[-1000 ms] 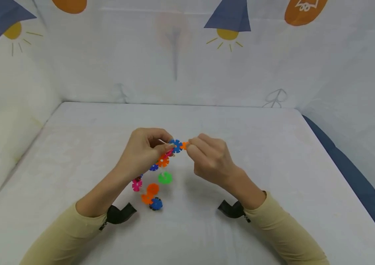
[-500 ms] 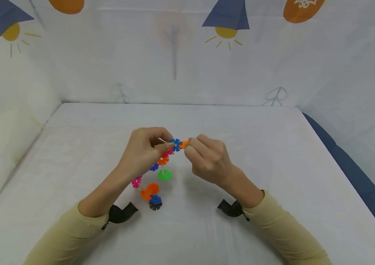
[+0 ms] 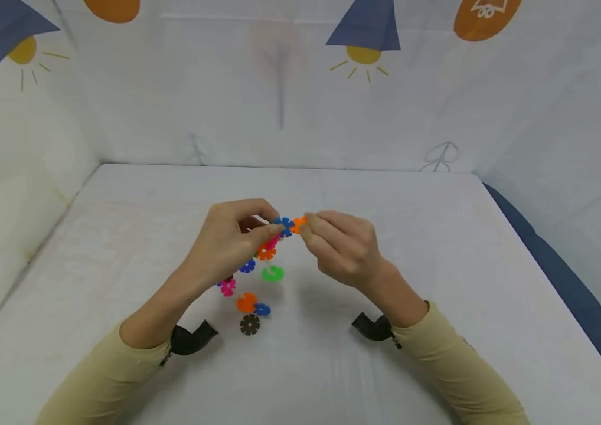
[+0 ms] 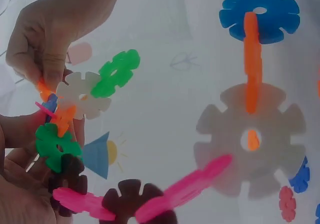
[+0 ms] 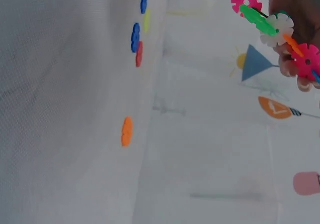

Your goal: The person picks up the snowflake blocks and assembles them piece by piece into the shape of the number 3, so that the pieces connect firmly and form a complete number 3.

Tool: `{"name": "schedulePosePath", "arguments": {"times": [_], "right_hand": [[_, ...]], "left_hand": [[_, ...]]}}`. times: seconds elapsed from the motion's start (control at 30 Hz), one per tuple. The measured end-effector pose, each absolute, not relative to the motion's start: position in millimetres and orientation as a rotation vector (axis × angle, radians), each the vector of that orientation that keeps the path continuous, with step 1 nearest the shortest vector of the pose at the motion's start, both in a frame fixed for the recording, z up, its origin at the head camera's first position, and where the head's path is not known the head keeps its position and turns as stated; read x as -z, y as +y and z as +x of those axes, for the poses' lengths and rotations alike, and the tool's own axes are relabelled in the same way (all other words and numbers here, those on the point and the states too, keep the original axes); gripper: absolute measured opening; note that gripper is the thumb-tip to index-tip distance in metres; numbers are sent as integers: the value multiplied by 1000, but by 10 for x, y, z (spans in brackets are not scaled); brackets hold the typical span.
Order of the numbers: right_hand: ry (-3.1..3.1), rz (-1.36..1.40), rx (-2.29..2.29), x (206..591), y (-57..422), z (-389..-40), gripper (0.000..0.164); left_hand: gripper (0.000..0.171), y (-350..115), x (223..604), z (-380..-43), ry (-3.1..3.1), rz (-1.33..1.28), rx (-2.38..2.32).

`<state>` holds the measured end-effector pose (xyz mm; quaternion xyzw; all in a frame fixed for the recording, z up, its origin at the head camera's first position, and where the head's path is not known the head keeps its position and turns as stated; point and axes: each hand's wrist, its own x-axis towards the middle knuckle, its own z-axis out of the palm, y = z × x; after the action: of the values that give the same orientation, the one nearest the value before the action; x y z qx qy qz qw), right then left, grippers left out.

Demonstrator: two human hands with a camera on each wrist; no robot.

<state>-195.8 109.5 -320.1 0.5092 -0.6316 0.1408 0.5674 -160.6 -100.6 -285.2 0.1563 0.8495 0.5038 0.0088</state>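
A chain of slotted flower-shaped plastic discs hangs from my two hands over the white table point(image 3: 454, 254). My left hand point(image 3: 228, 236) pinches it by a blue disc point(image 3: 285, 226), with a pink disc point(image 3: 273, 241) just under the thumb. Joined to the blue one is an orange disc point(image 3: 299, 225), which my right hand point(image 3: 344, 247) pinches at its outer side. Lower on the chain hang a green disc point(image 3: 273, 273) and a dark brown disc point(image 3: 250, 324). The left wrist view shows a large translucent white disc point(image 4: 220, 139) with pink and orange discs slotted into it.
Several separate discs, among them an orange disc point(image 5: 127, 131) and a blue disc point(image 5: 135, 37), lie along a pale surface in the right wrist view. Black wrist mounts point(image 3: 193, 339) jut inward from both sleeves. A white printed sheet point(image 3: 226, 106) rises behind the table.
Both hands have risen slightly with the chain. Its dangling lower end has swung to the right and turned, so the dark brown disc now faces the head camera. The right fingertips have shifted on the orange disc.
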Motion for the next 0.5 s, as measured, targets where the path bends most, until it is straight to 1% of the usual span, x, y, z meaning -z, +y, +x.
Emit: {"name": "schedulePosePath", "arguments": {"times": [0.23,0.5], "right_hand": [[-1639,1233,-556,3141,1095,-1918,5],[-1561,1264,-701,3148,1089,-1884,12]], "left_hand": [[6,-1061,2809,-1585,2626,518,-1637],[10,-996,2834,-1535,2614,620,-1713]]}}
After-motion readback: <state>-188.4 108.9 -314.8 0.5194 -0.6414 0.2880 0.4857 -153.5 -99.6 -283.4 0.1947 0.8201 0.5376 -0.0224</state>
